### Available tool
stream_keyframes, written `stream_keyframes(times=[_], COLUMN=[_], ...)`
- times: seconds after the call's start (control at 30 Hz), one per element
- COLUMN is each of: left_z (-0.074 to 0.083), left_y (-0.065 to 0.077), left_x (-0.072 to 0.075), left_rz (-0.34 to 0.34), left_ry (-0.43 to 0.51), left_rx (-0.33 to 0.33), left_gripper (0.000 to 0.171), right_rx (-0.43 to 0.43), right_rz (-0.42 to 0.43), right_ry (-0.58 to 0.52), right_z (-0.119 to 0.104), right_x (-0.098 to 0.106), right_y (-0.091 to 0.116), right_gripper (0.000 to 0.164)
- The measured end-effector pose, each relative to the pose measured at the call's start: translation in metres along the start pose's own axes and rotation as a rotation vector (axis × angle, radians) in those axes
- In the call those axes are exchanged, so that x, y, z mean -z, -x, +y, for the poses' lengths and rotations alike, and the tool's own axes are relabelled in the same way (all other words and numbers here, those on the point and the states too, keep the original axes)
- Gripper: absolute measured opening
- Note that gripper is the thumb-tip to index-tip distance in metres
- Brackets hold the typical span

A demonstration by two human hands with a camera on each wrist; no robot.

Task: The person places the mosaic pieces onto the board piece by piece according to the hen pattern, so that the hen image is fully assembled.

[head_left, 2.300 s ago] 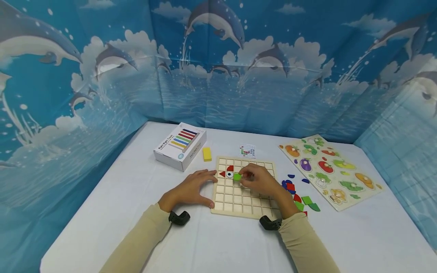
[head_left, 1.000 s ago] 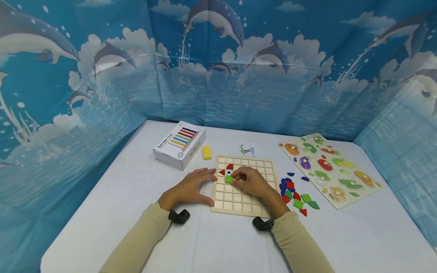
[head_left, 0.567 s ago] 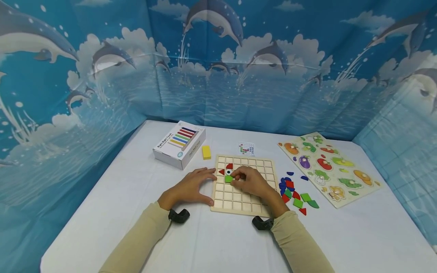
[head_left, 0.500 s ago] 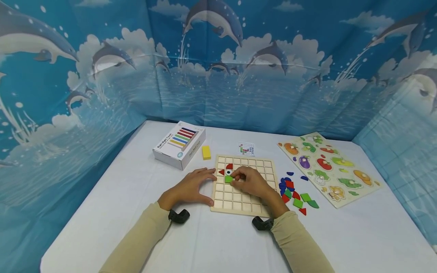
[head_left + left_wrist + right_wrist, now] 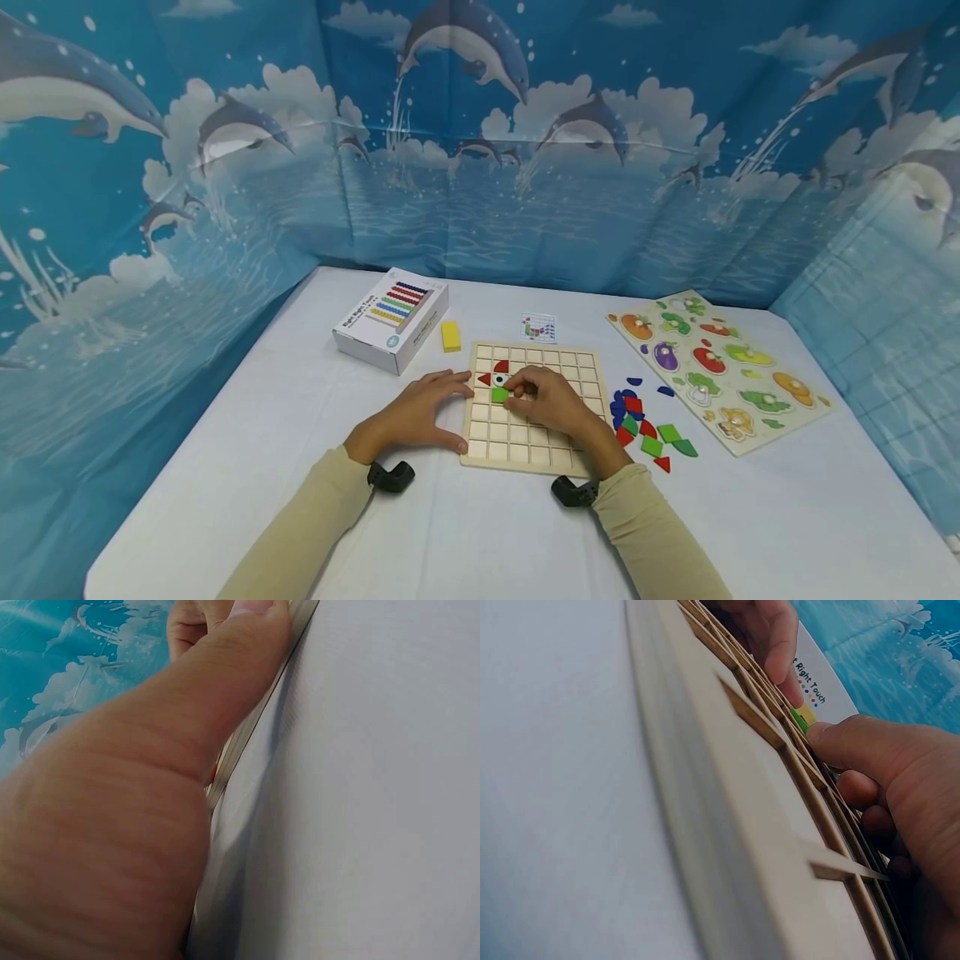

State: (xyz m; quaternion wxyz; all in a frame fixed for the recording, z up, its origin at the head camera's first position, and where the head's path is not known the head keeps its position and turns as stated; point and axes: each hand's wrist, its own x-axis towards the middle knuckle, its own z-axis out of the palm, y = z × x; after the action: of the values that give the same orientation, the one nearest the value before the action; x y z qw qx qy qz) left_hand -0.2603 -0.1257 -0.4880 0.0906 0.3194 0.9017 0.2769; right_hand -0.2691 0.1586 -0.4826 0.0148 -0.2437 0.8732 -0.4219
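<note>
In the head view, my left hand (image 5: 422,417) touches the left edge of the wooden grid board (image 5: 517,462) with thumb and fingers spread. My right hand (image 5: 551,402) is over the board, thumb and forefinger pinching the right side of a green square tile (image 5: 498,396). That tile lies directly below a round eye tile (image 5: 499,380). To the eye's left sits a red triangle (image 5: 484,379), and above it a red quarter-circle (image 5: 501,367). The right wrist view shows the green tile (image 5: 800,720) at the thumb tip; the other right fingers are curled.
Several loose red, green and blue tiles (image 5: 652,447) lie right of the board. Behind it are a pattern card (image 5: 538,327), a yellow block (image 5: 451,337) and a white abacus box (image 5: 392,320). A vegetable puzzle board (image 5: 712,367) lies at the far right.
My right hand has brought the green tile from the right of the eye tile to the cell below it. During the last second the hand has held still there; my left hand has stayed put.
</note>
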Motion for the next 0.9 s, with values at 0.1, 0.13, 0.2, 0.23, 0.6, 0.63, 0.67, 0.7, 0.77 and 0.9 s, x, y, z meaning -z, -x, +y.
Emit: stream_keyframes(times=[0.1,0.13,0.2,0.23,0.6,0.63,0.67,0.7,0.77,0.9], left_z=[0.0004,0.0004,0.0003,0.0002,-0.0005,-0.0009,-0.0012,-0.0015,-0.0018,-0.0016], left_y=[0.0013,0.0015,0.0018,0.0015,0.0006,0.0005,0.0004,0.0002,-0.0001,-0.0004], left_x=[-0.0004,-0.0006,-0.0008,-0.0008,-0.0004,-0.0006,-0.0009,-0.001,-0.0008,-0.0001], left_rz=[-0.003,-0.004,-0.006,-0.009,0.0,0.0,0.001,0.002,0.003,0.002], left_ry=[0.004,0.001,-0.005,-0.011,-0.002,-0.002,-0.002,-0.004,-0.008,-0.01], left_rx=[0.008,0.009,0.012,0.013,0.0,-0.001,-0.002,-0.004,-0.006,-0.007], left_gripper=[0.087,0.087,0.087,0.087,0.087,0.087,0.087,0.087,0.087,0.087], right_rx=[-0.005,-0.005,-0.001,0.001,0.003,0.005,0.007,0.009,0.016,0.02], right_rz=[-0.007,-0.01,-0.012,-0.01,-0.01,-0.011,-0.011,-0.01,-0.009,-0.008], right_ry=[-0.01,-0.012,-0.009,-0.006,0.016,0.016,0.017,0.017,0.019,0.026], right_z=[0.0004,0.0006,0.001,0.001,-0.0001,0.0001,0.0004,0.0006,0.0008,-0.0004], right_x=[-0.0001,-0.0002,-0.0001,0.0,0.0009,0.0008,0.0008,0.0007,0.0008,0.0012], right_y=[0.0003,0.0004,0.0006,0.0006,0.0008,0.0008,0.0009,0.0008,0.0007,0.0003], right_gripper=[0.018,0.019,0.019,0.019,0.02,0.02,0.02,0.02,0.02,0.021])
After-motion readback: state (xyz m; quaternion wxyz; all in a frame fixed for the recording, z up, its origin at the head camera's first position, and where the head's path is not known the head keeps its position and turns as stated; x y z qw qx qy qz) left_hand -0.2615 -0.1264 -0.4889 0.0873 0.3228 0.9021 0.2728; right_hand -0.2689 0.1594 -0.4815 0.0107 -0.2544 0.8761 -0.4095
